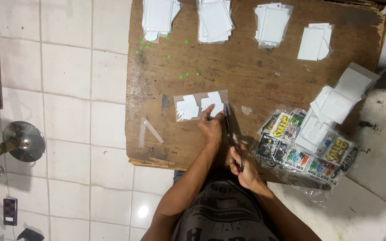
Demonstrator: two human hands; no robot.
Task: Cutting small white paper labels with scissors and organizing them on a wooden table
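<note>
Far left on the tile floor sits a round metal lamp shade (24, 141), nothing to do w/ me. On the wooden board (246, 80), near its left edge, lies a trimmed-off clear strip (150, 131). Next over, my left hand (211, 128) is flat, fingers spread narrow, pinning the clear sticker sheet (200, 106) w/ its two white cut-outs against the board. Right beside it the scissors (232, 138) run blade-up along the sheet's right edge; my right hand (242, 167) is wrapped through the handles, gripping them. Blades look nearly closed, can't tell exactly.

Step in hand, I'd say: trimming the sheet's right side, cut only begun. Next move calls for keeping the sheet pinned so it doesn't slide, feeding the blades straight up the edge, staying off the white shapes.

Across the top: stacks of white cards (215, 20). Far right: pile of bagged colour stickers (304, 151), loose white backings on top.
</note>
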